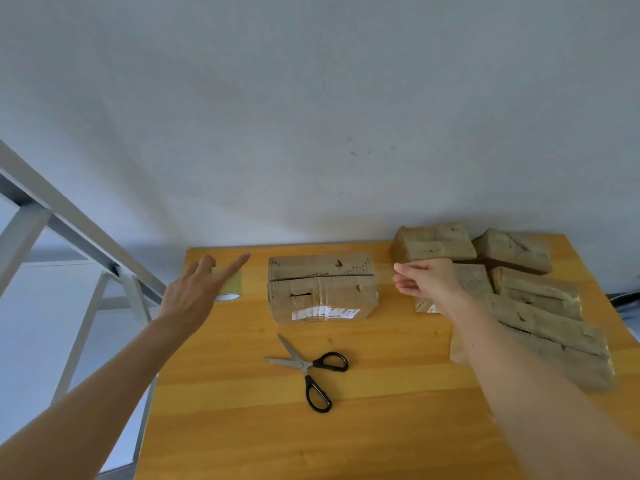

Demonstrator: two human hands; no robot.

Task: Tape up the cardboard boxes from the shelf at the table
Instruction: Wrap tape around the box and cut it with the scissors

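1. Table (pixel 381 427): smooth orange-yellow wood-grain top, set against a matte grey-white wall (pixel 311 116) with a few scuffs.
2. Cardboard box (pixel 322 289), one, far centre of the table. It is oblong and of worn brown card, with small punctures. The top seam shows as a dark slit, and a white shipping label (pixel 325 312) sits on the near face.
3. Stack of boxes (pixel 547 327) at the far right: five as far as I can count, same creased card. Some faces are glossy. The nearest is long and flat.
4. Tape roll (pixel 232 284), one, far left corner. It is yellowish and translucent with a white core, and is partly hidden by the left hand.
5. Scissors (pixel 306 367), one pair, near centre, lying flat. Steel blades are spread apart; the loop handles are black.
6. Left hand (pixel 194 296): over the tape roll, index finger straight, other fingers loosely bent, gripping nothing visible. Contact with the roll can't be told.
7. Right hand (pixel 429 282): between the centre box and the stack, fingertips gathered and pointing left. Can't tell whether anything is pinched.
8. Grey metal shelf frame (pixel 69 220) of angled bars, left of the table.
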